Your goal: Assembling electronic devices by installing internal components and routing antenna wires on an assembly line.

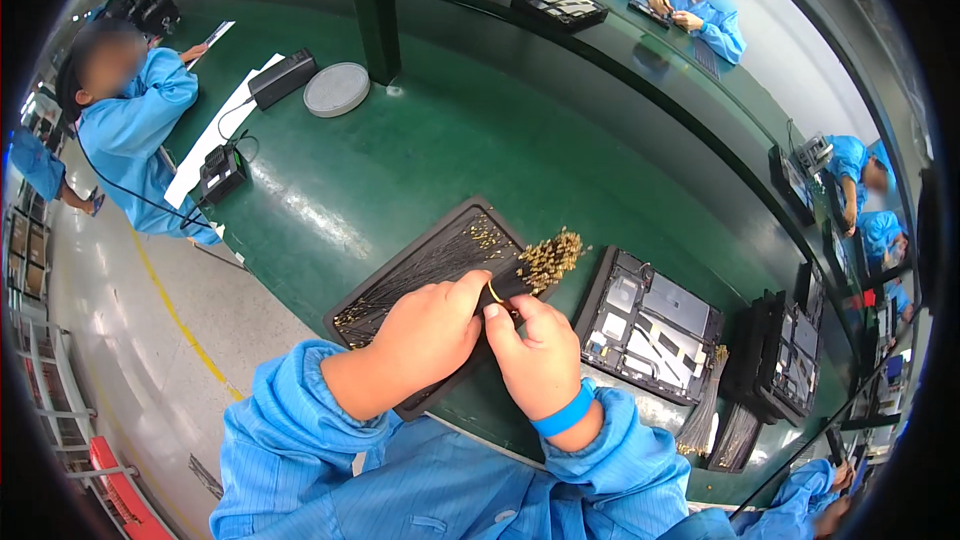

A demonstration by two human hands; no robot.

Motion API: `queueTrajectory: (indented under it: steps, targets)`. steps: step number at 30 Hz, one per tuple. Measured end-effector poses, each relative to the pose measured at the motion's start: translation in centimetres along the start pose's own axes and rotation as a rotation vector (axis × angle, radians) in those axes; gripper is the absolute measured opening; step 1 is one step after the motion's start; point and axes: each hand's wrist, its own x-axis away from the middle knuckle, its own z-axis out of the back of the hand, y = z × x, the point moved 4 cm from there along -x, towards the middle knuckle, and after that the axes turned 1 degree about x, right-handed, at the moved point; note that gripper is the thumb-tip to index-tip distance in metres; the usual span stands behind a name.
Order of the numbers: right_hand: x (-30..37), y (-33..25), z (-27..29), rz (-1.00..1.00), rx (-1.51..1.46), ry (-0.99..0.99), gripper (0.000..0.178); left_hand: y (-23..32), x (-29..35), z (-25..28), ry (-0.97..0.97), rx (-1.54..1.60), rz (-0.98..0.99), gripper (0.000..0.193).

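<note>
On green counter (480, 130), far side: green post (373, 15), upright, w/ round grey disc (336, 90) just to left; then black oblong box (283, 79) and, nearer, corded black box (223, 173), both by white strip (218, 130). At far left edge: co-worker in blue (135, 140), one arm over counter. Far right, across: 2nd co-worker in blue (690, 0), cap + mask, busy w/ small dark item; dark parts tray (560, 8) to the left of there.

Near right: open black frame (655, 325) w/ flat grey + white parts, just right of R hand. Next to its near right corner: loose wire bunch (704, 410), gold-tipped. Farther right: stack of black trays (757, 345), plus another wire bunch (735, 435) on near side.

Directly under hands: slanted black tray (482, 205), w/ many thin black wires (420, 275), gold ends; near part hidden by L hand + forearm.

Holds wire bundle (530, 272) b/w both hands, over tray's right edge, gold tips toward far right, yellow band (494, 292) around dark shaft. L hand (432, 328): curled, thumb + index pressed to bundle, left of band. R hand (535, 355): pinches bundle w/ thumb + fingers, near right of band; blue strap (566, 412) at wrist. Near end of bundle hidden by hands; can't tell full length.
</note>
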Motion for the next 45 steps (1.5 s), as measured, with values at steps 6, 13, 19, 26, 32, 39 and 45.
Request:
queueTrajectory:
  steps: [6, 13, 19, 26, 32, 39, 45]
  targets:
    - [0.0, 0.2, 0.5, 0.09, 0.172, 0.05, 0.015, 1.3, -0.1, 0.0, -0.01, -0.339, -0.024, 0.024]
    - [-0.2, 0.4, 1.5, 0.212, 0.156, -0.081, 0.012, 1.9, 0.6, -0.4, -0.035, -0.453, -0.105, 0.026]
    - [-0.4, 1.3, 1.1, 0.077, 0.232, -0.029, 0.015, 2.1, 1.0, -0.9, -0.048, -0.322, -0.028, 0.028]
    - [-1.1, 3.8, 2.9, -0.192, -0.189, 0.406, 0.013, 2.8, 0.5, -1.0, -0.131, -0.173, 0.022, 0.031]
    - [-3.3, 9.8, 9.2, -0.537, -0.463, 0.81, 0.022, 1.7, 2.4, -0.6, -0.331, -0.204, 0.035, 0.031]
    - [5.2, 7.6, 7.5, -0.292, -0.049, -0.005, 0.015, -0.7, 1.7, 0.9, -0.068, -0.278, 0.07, 0.032]
    - [9.4, 7.7, 6.6, -0.438, -0.107, -0.224, 0.016, -2.1, 0.2, -1.1, -0.123, -0.401, 0.09, 0.032]
